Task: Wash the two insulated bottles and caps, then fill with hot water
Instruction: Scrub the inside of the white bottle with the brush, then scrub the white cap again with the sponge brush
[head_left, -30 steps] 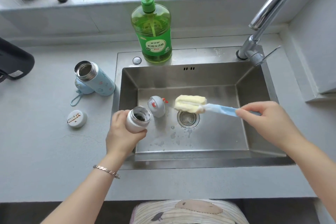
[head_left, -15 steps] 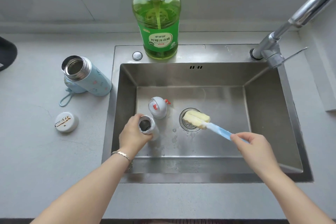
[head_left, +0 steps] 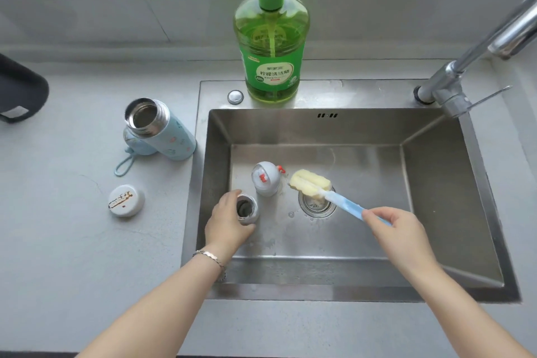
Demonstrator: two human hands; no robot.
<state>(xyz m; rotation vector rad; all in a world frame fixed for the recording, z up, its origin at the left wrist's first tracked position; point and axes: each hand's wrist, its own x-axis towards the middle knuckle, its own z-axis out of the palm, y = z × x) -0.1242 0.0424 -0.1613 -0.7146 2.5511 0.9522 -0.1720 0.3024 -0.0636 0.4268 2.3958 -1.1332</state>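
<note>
Left hand [head_left: 228, 222] curls around the small white bottle [head_left: 247, 209] in the sink [head_left: 453, 183]'s front-left corner; right hand [head_left: 396, 231] pinches the sponge bottle brush [head_left: 322, 190], held angled over the drain [head_left: 316, 206].

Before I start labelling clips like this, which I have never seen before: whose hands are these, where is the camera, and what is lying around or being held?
There is no machine here: a person wears one camera on the head, looking forward and down, so both arms reach in from the bottom edge. The left hand grips a small open bottle upright inside the steel sink. The right hand holds a sponge brush by its blue handle, its yellow head near the drain. A grey cap stands in the sink beside the bottle. On the counter to the left are an open light blue bottle and a white cap. Green dish soap stands behind the sink.
</note>
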